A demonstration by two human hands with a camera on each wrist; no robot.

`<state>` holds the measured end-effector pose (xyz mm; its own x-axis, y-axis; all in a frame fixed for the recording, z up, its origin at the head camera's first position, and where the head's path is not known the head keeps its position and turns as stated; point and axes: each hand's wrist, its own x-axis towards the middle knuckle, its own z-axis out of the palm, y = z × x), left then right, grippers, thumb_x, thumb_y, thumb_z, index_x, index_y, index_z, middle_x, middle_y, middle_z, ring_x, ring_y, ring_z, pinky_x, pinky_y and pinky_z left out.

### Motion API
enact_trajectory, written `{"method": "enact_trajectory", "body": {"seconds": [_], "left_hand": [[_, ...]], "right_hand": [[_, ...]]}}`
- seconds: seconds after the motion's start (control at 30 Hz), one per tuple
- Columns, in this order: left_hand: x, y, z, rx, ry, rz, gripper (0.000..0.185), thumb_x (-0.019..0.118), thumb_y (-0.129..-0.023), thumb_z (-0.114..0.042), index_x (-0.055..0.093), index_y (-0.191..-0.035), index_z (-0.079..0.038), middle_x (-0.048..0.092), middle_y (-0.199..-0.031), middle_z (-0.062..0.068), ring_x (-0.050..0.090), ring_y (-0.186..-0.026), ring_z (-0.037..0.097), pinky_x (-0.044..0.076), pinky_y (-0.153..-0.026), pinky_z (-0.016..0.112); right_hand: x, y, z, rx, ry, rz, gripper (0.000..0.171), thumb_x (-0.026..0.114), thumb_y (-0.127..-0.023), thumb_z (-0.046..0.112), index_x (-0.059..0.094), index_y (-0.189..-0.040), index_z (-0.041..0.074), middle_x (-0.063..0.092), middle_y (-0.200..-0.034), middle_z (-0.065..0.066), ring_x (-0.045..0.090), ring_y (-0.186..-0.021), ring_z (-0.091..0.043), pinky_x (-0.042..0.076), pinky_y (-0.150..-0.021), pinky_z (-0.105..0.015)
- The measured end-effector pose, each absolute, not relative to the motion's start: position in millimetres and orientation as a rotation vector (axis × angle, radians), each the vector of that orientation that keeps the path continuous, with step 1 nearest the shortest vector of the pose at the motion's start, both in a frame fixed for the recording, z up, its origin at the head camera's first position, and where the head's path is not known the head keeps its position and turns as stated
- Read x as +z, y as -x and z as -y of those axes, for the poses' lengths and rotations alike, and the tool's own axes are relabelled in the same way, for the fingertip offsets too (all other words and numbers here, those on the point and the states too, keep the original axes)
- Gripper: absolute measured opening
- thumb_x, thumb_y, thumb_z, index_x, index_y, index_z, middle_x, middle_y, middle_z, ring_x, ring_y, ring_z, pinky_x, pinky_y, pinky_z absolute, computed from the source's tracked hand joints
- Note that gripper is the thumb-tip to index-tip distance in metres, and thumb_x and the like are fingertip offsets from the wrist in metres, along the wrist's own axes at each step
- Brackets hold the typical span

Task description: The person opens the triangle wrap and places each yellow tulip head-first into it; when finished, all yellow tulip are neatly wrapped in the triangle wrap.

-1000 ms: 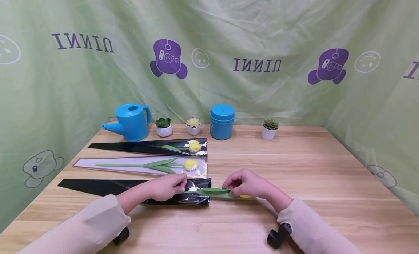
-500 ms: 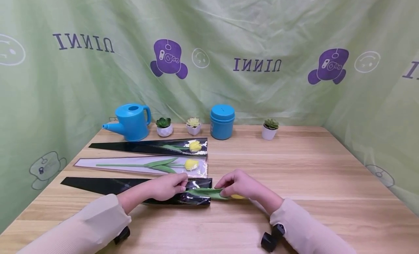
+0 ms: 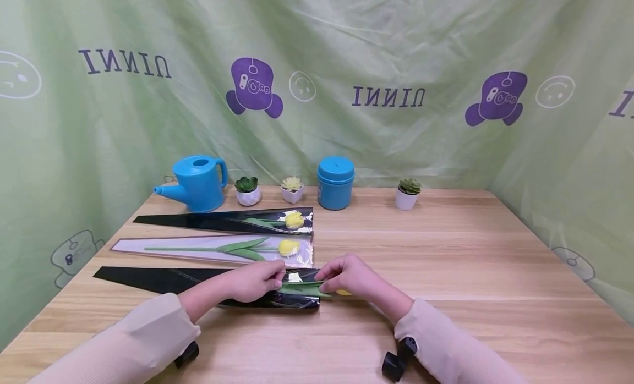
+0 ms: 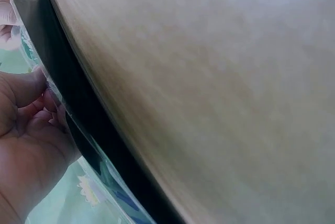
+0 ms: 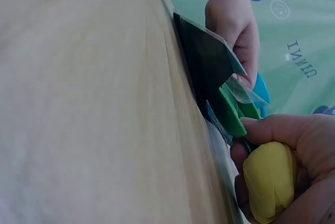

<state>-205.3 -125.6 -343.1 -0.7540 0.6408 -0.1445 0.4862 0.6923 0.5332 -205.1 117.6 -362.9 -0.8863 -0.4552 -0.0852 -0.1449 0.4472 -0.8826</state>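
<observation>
Both hands are down on the table (image 3: 446,252) at the near sleeve (image 3: 163,279), a long flat wrapper, black-backed with a clear glossy front, tapering to a point far out to the person's left. Left hand (image 3: 252,282) pinches the wide open mouth of that sleeve, thumb on top, fingers curled under the clear film; from the wrist view you see the film crinkle against the fingertips (image 4: 49,103). Right hand (image 3: 349,276) is curled round a tulip (image 3: 304,289), the yellow head (image 5: 269,179) tucked in the palm, smooth and rubbery-looking, an artificial bloom. Its flat green leaves (image 5: 233,111) poke into the mouth of the sleeve, just under the clear flap, with the two hands almost touching.

Behind them, two more wrapped flowers lie side by side, parallel to the near one: a pale pinkish-white sleeve (image 3: 188,252) with a long green stem and yellow bud showing through, and beyond it another black sleeve (image 3: 198,221) with its own yellow tulip near the open end. Nothing lies between the hands and these; they sit just beyond the knuckles.

Along the back edge of the table stand a blue plastic watering can (image 3: 198,183), two little succulents in white pots (image 3: 246,190) (image 3: 292,189), a round blue canister (image 3: 336,183) with a lid, and a third potted succulent (image 3: 408,193) off to the right. Table surface is light wood grain, matte. Green wrinkled fabric backdrop (image 3: 396,43) hangs all round, printed with purple cartoon figures and mirrored lettering.
</observation>
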Motion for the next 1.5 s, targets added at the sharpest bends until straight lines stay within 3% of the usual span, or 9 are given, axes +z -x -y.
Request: {"method": "enact_trajectory", "body": {"seconds": [0.43, 0.93, 1.23, 1.5], "left_hand": [[-344, 205, 125, 0.703, -0.906, -2.574, 0.015, 0.051, -0.094, -0.01, 0.045, -0.081, -0.014, 0.041, -0.07, -0.002, 0.046, -0.071, 0.015, 0.035, -0.067, 0.03], [-344, 204, 130, 0.702, -0.902, -2.577, 0.014, 0.052, -0.094, -0.011, 0.044, -0.082, -0.013, 0.04, -0.069, -0.001, 0.043, -0.067, 0.014, 0.035, -0.064, 0.028], [-344, 204, 134, 0.692, -0.899, -2.582, 0.014, 0.051, -0.094, -0.011, 0.045, -0.082, -0.013, 0.04, -0.07, -0.002, 0.043, -0.068, 0.014, 0.035, -0.064, 0.028], [-344, 204, 131, 0.697, -0.93, -2.563, 0.014, 0.051, -0.094, -0.011, 0.044, -0.082, -0.013, 0.04, -0.07, -0.002, 0.043, -0.067, 0.014, 0.035, -0.064, 0.027]], "right_hand": [[-365, 205, -109, -1.413, 0.527, -2.393, 0.019, 0.074, -0.073, 0.004, 0.071, -0.092, 0.003, 0.069, -0.084, -0.004, 0.056, -0.074, -0.009, 0.046, -0.067, -0.024], [-358, 204, -134, -1.304, 0.657, -2.443, 0.031, 0.075, -0.075, 0.013, 0.068, -0.104, 0.004, 0.067, -0.101, -0.007, 0.059, -0.092, -0.015, 0.047, -0.081, -0.029], [-361, 202, -156, -1.279, 0.682, -2.413, 0.035, 0.076, -0.074, 0.013, 0.067, -0.107, 0.006, 0.067, -0.1, -0.005, 0.058, -0.09, -0.014, 0.047, -0.082, -0.029], [-365, 201, -154, -1.342, 0.615, -2.427, 0.032, 0.075, -0.072, 0.01, 0.067, -0.103, 0.004, 0.066, -0.092, -0.003, 0.058, -0.083, -0.015, 0.048, -0.075, -0.028]]}}
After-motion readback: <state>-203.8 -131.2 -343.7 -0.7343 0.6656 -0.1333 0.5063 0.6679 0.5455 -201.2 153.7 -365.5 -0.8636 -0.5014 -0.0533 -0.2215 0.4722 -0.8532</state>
